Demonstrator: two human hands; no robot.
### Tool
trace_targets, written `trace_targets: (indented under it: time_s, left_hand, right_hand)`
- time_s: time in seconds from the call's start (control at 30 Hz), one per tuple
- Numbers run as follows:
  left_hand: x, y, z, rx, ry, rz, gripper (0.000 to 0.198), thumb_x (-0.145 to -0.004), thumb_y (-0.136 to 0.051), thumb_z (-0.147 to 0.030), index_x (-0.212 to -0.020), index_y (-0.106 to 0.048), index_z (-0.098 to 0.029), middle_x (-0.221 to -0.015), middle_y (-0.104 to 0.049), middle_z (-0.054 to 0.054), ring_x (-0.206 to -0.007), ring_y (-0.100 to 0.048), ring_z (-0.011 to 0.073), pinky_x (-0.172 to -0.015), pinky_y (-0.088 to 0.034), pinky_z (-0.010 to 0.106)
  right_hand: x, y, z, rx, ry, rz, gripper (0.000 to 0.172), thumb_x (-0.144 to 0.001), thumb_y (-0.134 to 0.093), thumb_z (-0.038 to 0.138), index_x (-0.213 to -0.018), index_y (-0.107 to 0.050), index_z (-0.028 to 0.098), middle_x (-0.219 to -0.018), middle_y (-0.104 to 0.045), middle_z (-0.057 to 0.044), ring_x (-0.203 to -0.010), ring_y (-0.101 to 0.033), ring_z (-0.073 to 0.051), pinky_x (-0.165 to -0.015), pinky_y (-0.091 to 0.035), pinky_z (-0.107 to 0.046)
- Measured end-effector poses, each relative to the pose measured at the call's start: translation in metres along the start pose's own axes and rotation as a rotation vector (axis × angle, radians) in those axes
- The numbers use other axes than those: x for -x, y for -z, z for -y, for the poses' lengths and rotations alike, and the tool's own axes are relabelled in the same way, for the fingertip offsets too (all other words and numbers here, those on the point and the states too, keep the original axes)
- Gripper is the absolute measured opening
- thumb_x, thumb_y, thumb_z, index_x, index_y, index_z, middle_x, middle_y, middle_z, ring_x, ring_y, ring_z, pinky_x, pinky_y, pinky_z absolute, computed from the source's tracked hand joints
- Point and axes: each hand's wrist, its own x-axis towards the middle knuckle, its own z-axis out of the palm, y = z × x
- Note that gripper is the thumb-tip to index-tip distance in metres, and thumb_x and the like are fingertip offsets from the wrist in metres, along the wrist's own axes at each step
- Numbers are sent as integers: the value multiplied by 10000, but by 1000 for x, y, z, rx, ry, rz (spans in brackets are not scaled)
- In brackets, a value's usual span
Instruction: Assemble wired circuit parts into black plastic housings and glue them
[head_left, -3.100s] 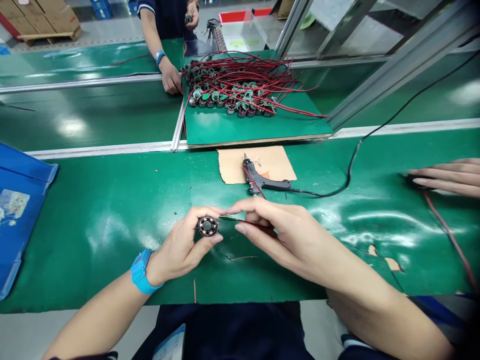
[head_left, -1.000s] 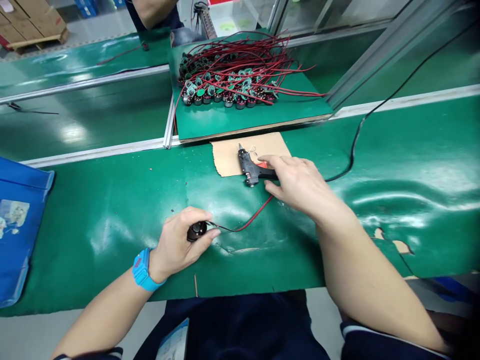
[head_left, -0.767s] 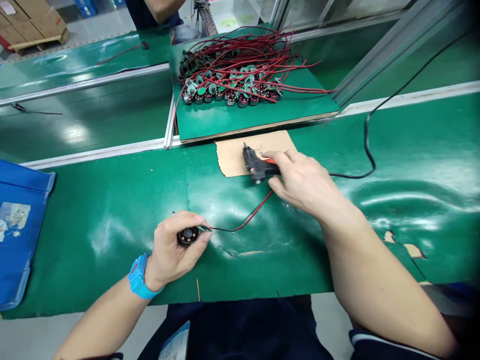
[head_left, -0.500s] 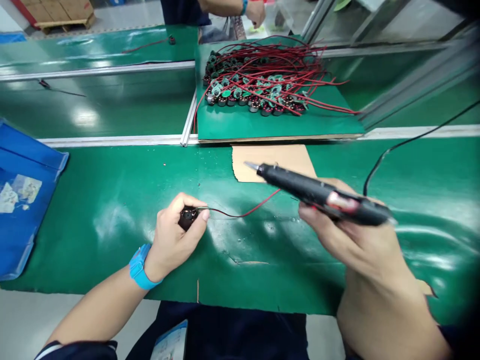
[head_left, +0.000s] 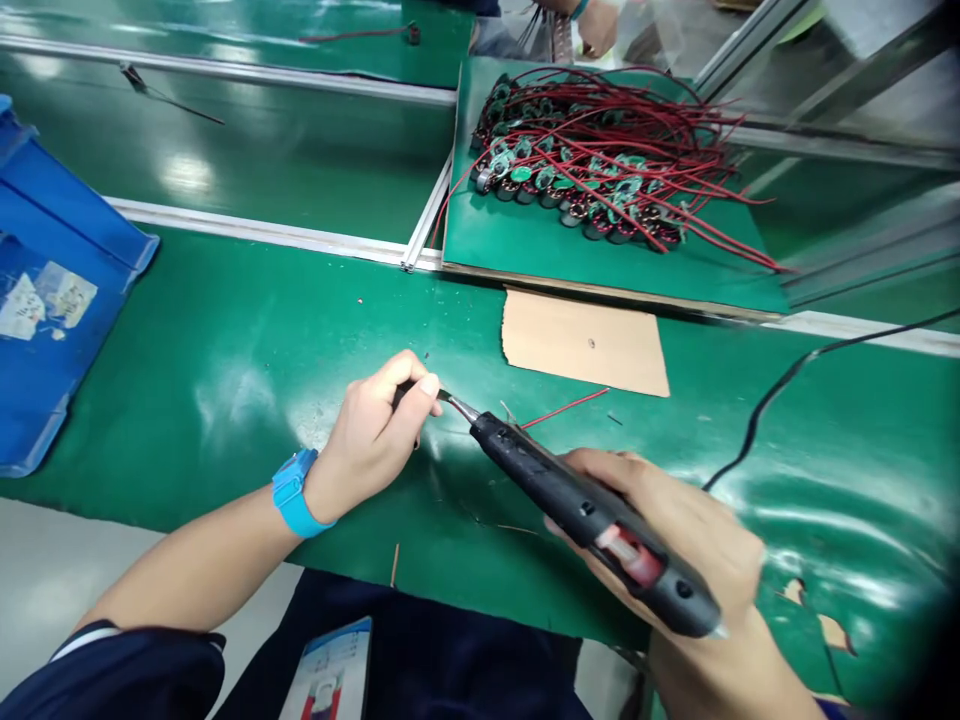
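Observation:
My left hand (head_left: 371,430), with a blue band at the wrist, is closed around a small dark motor (head_left: 403,393) mostly hidden by the fingers. From it a dark lead runs out between thumb and forefinger, and a red wire (head_left: 566,407) shows further right, behind the tool. My right hand (head_left: 675,520) is wrapped around a black hot glue gun (head_left: 555,490) with a metal nozzle and a reddish window. The nozzle points left and reaches the lead beside my left fingertips; whether it touches cannot be made out.
A piece of cardboard (head_left: 585,345) lies beyond the hands. Behind it, a raised green board (head_left: 525,245) bears many motors with red wires (head_left: 622,150). A blue bin (head_left: 82,215) stands left. A black cord (head_left: 780,400) crosses at right. Another person's hand (head_left: 598,28) is at the far side.
My right hand has brought the glue gun down and left, its nozzle now at my left fingertips. My left hand has turned the motor, hiding more of it. The camera view has shifted.

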Motion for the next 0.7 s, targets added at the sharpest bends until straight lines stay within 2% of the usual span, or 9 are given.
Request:
trace_targets:
  time_s: [0.07, 0.2, 0.37, 0.7]
  left_hand:
    - [-1, 0, 1, -7, 13, 7, 288, -1053, -484, -370, -829, -563, -207, -629, -575, -43, -504, -508, 96, -562, -405, 266]
    - [-3, 1, 2, 4, 24, 4, 297, -1052, -468, -349, -805, -545, -204, -669, -574, -33, -526, -498, 91, -563, -398, 261]
    - [-4, 1, 1, 6, 21, 4, 298, -1052, -459, -341, -792, -520, -209, -631, -527, -47, -529, -491, 93, -568, -403, 263]
    - [-3, 0, 3, 17, 13, 4, 295, -1054, -457, -358, -807, -521, -210, -729, -598, -25, -541, -503, 85, -550, -409, 260]
  right_hand:
    - [0, -4, 1, 105, 66, -48, 239, -1037, -438, 218, -1245, -531, 290, -873, -672, -69, -691, -635, -235, -643, -482, -374]
    - [-5, -13, -2, 342, 236, -107, 295, -1063, -396, 289, -1284, -567, 196, -813, -670, -90, -655, -616, -226, -617, -464, -352]
    - [-13, -19, -4, 475, 406, -228, 358, -1086, -375, 333, -1135, -642, 101, -730, -646, -73, -612, -570, -181, -588, -442, -306]
    - [-17, -20, -2, 542, 430, -228, 229, -1055, -430, 203, -1036, -635, 103, -669, -609, -52, -616, -535, -176, -570, -405, -301]
